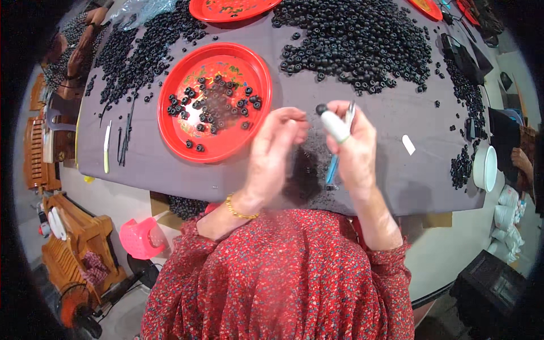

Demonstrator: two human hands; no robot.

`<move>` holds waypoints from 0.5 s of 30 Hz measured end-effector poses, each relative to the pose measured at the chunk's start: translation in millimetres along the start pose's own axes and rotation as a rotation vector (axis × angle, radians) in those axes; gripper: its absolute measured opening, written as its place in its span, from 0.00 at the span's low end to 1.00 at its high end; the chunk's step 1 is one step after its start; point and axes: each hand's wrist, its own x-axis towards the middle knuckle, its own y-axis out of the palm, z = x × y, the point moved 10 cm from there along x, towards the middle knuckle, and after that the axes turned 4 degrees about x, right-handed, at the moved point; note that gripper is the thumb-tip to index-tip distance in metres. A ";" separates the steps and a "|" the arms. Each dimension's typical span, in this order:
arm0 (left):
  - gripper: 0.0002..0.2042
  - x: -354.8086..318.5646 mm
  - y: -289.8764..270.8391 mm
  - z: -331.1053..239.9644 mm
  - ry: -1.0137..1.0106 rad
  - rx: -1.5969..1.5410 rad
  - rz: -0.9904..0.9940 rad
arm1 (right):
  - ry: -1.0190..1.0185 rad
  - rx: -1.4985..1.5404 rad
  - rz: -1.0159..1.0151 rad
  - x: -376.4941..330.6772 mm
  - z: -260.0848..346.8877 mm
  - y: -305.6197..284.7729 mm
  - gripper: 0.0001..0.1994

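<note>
My right hand (354,144) is closed around a slim blue-handled tool (332,169) whose silvery end shows above the fingers. A white cover (335,127) wraps its thumb, and at the thumb's tip is a small round black part (321,109), pinched against the fingers. Slightly blurred, my left hand (275,150) hovers just left of it, between the tool hand and a red plate (170,139). Its fingers are loosely bent, with nothing visible in them. Several black ring-like parts (212,107) lie on the plate. Dark scraps (309,175) are scattered on the cloth below my hands.
A large heap of black parts (357,45) covers the far side of the grey-covered table (402,181); another heap (130,54) lies far left. Black strips (124,139) and a pale-handled tool (106,147) lie left. A white bowl (484,168) stands at the right edge. Other people are at both sides.
</note>
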 end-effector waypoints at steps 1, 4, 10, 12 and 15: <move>0.11 -0.6 10.0 -0.7 0.014 -0.044 0.025 | 0.012 0.128 0.017 -8.6 -0.1 7.1 0.07; 0.11 -5.9 14.4 0.8 -0.005 -0.089 -0.047 | -0.108 0.029 0.019 -21.4 6.5 9.2 0.07; 0.08 -8.3 8.0 15.7 -0.139 -0.175 -0.025 | -0.290 -0.205 0.013 -27.3 6.7 6.9 0.07; 0.07 -5.3 5.7 11.4 -0.106 -0.064 0.032 | -0.203 -0.056 0.046 -28.1 5.1 11.6 0.08; 0.08 -3.0 12.1 3.3 -0.083 0.027 0.199 | -0.336 -0.261 0.217 -25.3 24.2 23.5 0.12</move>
